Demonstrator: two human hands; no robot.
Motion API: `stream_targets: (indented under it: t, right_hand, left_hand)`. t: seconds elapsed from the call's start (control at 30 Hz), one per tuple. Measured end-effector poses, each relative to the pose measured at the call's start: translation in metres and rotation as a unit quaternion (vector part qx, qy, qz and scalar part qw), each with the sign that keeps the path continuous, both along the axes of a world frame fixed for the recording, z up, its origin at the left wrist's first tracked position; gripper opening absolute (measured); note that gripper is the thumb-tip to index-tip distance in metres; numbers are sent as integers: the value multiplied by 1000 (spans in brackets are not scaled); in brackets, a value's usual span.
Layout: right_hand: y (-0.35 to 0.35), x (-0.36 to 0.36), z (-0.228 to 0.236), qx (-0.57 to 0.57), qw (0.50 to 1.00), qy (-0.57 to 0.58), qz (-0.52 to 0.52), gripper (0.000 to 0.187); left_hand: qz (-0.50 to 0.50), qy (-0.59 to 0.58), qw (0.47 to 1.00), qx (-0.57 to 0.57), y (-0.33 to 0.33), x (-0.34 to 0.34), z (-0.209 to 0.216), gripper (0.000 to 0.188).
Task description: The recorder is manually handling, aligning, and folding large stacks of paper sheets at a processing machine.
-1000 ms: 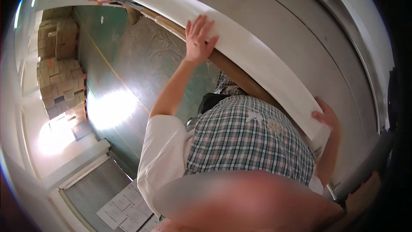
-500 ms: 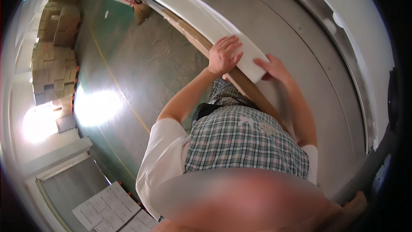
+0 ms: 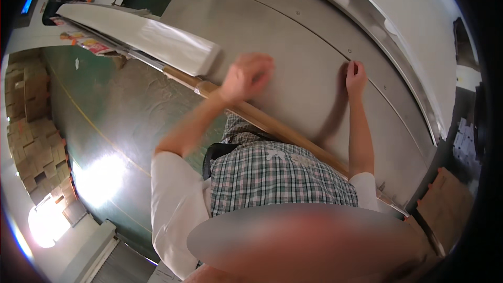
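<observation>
A long white stack or block (image 3: 141, 34), perhaps of sheets, lies along the near left part of a grey metal table (image 3: 293, 52). Neither hand touches it. My left hand (image 3: 249, 77) is over the table just right of the stack's end, its fingers curled and smeared by motion; whether it holds anything is unclear. Farther right, my right hand (image 3: 356, 76) is above the table beside a seam, thumb and fingertips pinched together. Anything between them is too small to make out. A brown strip (image 3: 267, 123) runs along the table's near edge, under my left wrist.
A white machine body (image 3: 414, 31) with a metal rail borders the table's far side. Colourful packaging (image 3: 94, 44) sits by the stack's far left end. Stacked cartons (image 3: 34, 141) stand across the green floor, and a brown cardboard piece (image 3: 445, 204) is at the right.
Both hands have come off the white stack, which now lies left of them. My right hand has moved out over the table. The view has turned.
</observation>
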State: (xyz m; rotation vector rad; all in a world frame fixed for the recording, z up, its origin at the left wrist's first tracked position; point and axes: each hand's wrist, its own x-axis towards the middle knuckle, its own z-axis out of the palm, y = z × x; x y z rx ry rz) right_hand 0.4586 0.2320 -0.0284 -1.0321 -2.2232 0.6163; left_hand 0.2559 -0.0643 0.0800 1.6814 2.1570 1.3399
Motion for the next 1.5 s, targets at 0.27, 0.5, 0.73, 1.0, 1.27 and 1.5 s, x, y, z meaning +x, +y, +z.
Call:
stream_targets:
  t: [0.27, 0.5, 0.73, 1.0, 1.27, 1.5]
  right_hand:
    - [-9, -17, -4, 82, 993, -65, -61, 16]
    - [-11, -10, -2, 80, 986, -120, -86, 12]
    - [-17, -18, 7, 90, 983, -142, -80, 10]
    - [-18, -27, 7, 71, 981, -160, -83, 9]
    - [-19, -42, 2, 78, 982, -153, -78, 8]
    - [-16, -23, 10, 113, 973, -176, -98, 8]
  left_hand:
    - [114, 43, 983, -135, 94, -230, -54, 32]
    - [62, -189, 978, 55, 190, -339, -42, 40]
    - [248, -142, 958, 31, 288, -417, -67, 30]
    - [108, -379, 906, 156, 345, -514, -156, 26]
    - [101, -78, 988, 86, 319, -548, -156, 29]
    - [-62, -641, 764, -25, 286, -456, -84, 32]
